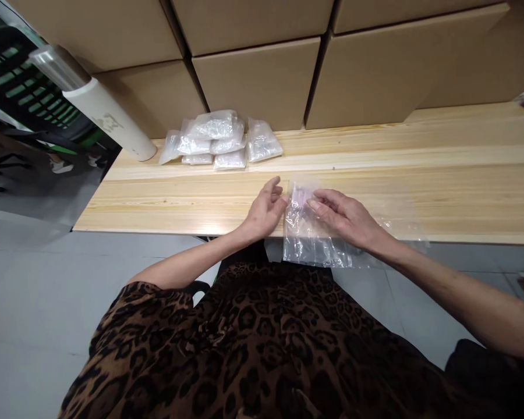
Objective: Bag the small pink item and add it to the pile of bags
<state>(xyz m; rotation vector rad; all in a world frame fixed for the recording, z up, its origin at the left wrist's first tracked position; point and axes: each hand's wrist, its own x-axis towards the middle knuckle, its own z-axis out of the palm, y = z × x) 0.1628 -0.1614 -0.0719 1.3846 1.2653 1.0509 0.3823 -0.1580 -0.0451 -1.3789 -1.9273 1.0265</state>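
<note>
Seated at the near edge of a pale wooden desk (419, 174), a person in a leopard-print top (266, 349) is working one clear plastic bag (308, 241) with two bare hands. The left hand (266, 209) is pinching the bag's upper left edge, fingers curled closed on the film. The right hand (344, 218) is lying across the bag's upper right part, its fingertips (313, 205) pressing together on the plastic near the top. The bag is sitting at the desk's near edge, roughly midway along it, with its lower half hanging over the edge toward the person's lap. What the bag contains cannot be made out through the glare.

Toward the far left part of the desk, a pile of filled clear bags (220, 142) is resting against the cartons; about six can be counted, though the stacking is hiding the exact number. Just left of the pile, one white roll of clear film (100, 107) is leaning over the desk's left corner. Five brown cardboard boxes (262, 81) are lining the far edge as a wall.
</note>
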